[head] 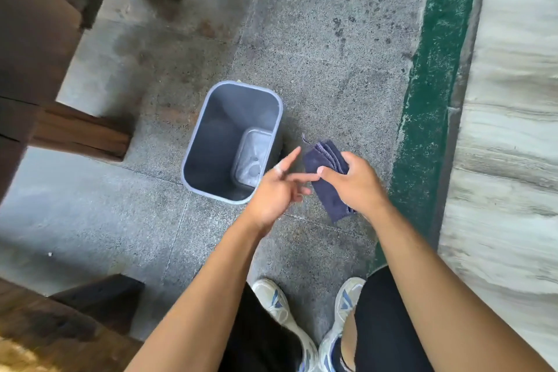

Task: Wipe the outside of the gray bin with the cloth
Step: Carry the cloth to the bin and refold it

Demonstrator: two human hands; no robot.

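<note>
The gray bin [211,136] sat upright on the speckled stone floor [317,54], empty inside, dead center of frame. At its 4 o'clock the right hand [354,183] was clamped around a folded dark blue cloth [324,181], held clear of the bin. The left hand [276,190] hovered beside it at 5 o'clock, fingers loose, gripping nothing.

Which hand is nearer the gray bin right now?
Left. The left hand hovers open by the gray plastic bin's near rim corner; the right hand holds the folded dark blue cloth further to its right.
</note>
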